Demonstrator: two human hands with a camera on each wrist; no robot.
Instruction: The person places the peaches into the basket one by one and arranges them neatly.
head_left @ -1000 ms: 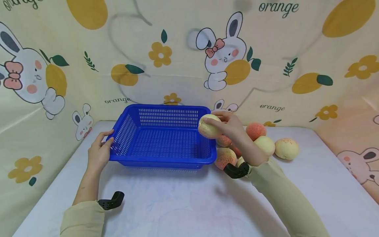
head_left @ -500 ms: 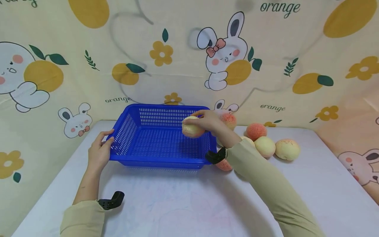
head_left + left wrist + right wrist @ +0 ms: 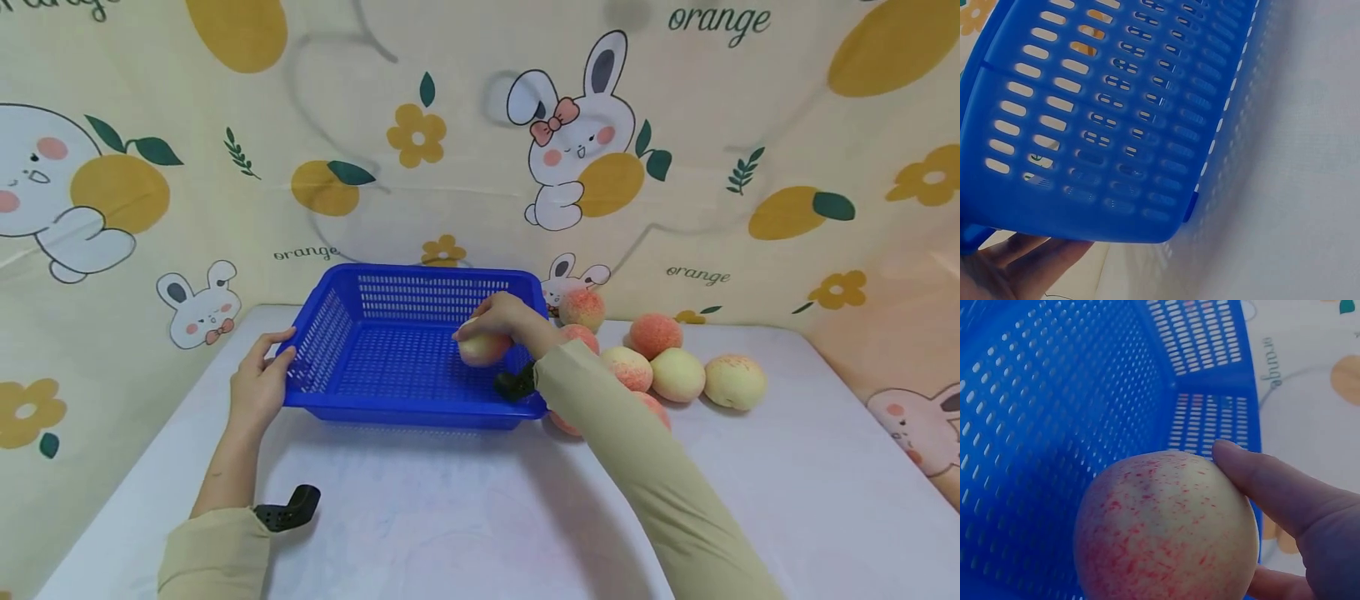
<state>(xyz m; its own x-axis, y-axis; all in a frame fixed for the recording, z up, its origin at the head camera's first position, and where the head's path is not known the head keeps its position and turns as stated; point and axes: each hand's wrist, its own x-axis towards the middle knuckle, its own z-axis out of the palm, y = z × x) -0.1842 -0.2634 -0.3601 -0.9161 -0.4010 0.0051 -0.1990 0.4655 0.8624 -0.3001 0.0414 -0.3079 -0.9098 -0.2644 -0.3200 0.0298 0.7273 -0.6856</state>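
Note:
A blue plastic basket (image 3: pixel 412 410) with slotted walls stands at the middle of the table. At its left end my left hand (image 3: pixel 255 387) grips the rim; the left wrist view shows those fingers (image 3: pixel 1054 256) at the corner of the slotted end wall (image 3: pixel 1035 212). My right hand (image 3: pixel 517 321) reaches over the right end and holds a pale peach (image 3: pixel 482 352) inside the basket. Close up in the right wrist view, this peach (image 3: pixel 1160 531) has red flecks, with the thumb and a finger against its side. The basket floor below the hand is partly hidden.
Several peaches lie on the white table (image 3: pixel 420 508) right of the basket, among them a red one (image 3: pixel 656 335), a pale one (image 3: pixel 678 375) and a speckled one (image 3: pixel 735 382). My right sleeve (image 3: pixel 637 450) hides some. A printed cloth (image 3: pixel 465 100) hangs behind.
My right hand has carried the peach leftward from beyond the basket's right rim, then lowered it inside. The left hand keeps its grip on the left rim.

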